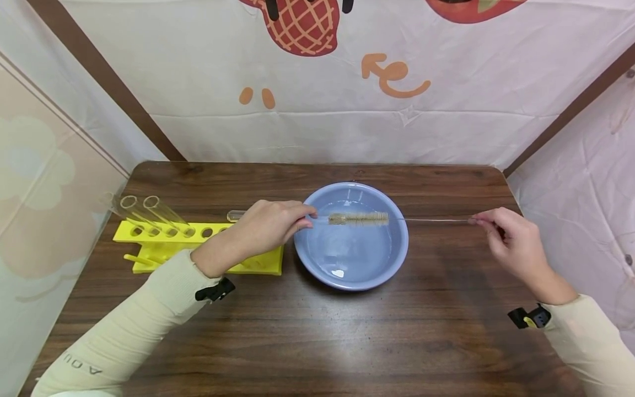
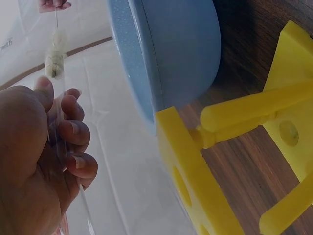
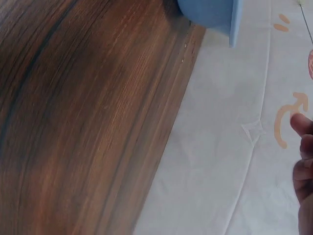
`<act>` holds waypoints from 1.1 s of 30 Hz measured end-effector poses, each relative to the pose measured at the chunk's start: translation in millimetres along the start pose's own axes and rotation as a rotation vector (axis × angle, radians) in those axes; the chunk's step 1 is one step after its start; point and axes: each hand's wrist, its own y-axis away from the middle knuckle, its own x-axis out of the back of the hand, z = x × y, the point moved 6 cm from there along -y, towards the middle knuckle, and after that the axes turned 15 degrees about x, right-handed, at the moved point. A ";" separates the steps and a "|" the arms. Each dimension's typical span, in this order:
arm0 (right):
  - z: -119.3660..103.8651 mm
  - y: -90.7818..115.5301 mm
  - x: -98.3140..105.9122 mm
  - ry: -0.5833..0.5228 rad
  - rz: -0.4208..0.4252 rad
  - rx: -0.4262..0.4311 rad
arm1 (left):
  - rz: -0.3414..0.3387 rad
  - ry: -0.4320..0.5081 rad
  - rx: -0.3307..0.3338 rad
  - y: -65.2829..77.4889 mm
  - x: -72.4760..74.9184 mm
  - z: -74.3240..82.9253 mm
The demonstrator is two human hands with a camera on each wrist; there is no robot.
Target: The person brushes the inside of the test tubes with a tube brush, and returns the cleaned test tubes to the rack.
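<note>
My left hand [image 1: 268, 223] grips a clear glass test tube [image 1: 235, 215] lying level, its rounded end toward the left. Fingers curl round the tube in the left wrist view. A test tube brush [image 1: 367, 219] with pale bristles lines up with the tube above the basin; its front bristles look narrower and appear to sit inside the tube's mouth. Far out on the brush's thin wire handle [image 1: 436, 220], my right hand [image 1: 516, 242] pinches the end. Below the brush stands a blue basin [image 1: 351, 284] holding water. Only some right fingertips [image 3: 303, 125] show in the right wrist view.
A yellow test tube rack [image 1: 198, 226] stands left of the basin, partly behind my left forearm. Several glass tubes [image 1: 161, 209] lean in its left holes. The wooden table [image 1: 337, 336] meets a printed cloth wall [image 1: 223, 132] at the back.
</note>
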 end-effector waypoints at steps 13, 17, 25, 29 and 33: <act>-14.7 -13.3 -10.7 0.067 0.006 0.136 | 0.001 -0.015 -0.030 -4.4 -2.5 9.9; -19.7 -18.7 -15.6 0.055 -0.008 0.155 | 0.011 -0.006 -0.026 -6.0 -2.3 12.7; -27.0 -29.2 -26.8 0.026 -0.012 0.164 | 0.007 0.000 -0.029 -11.8 -4.1 18.4; -34.2 -35.4 -35.1 0.012 -0.017 0.189 | 0.002 0.001 -0.040 -14.2 -5.2 25.0; -41.7 -41.0 -46.1 -0.014 -0.021 0.221 | -0.006 0.005 -0.055 -17.3 -8.3 31.1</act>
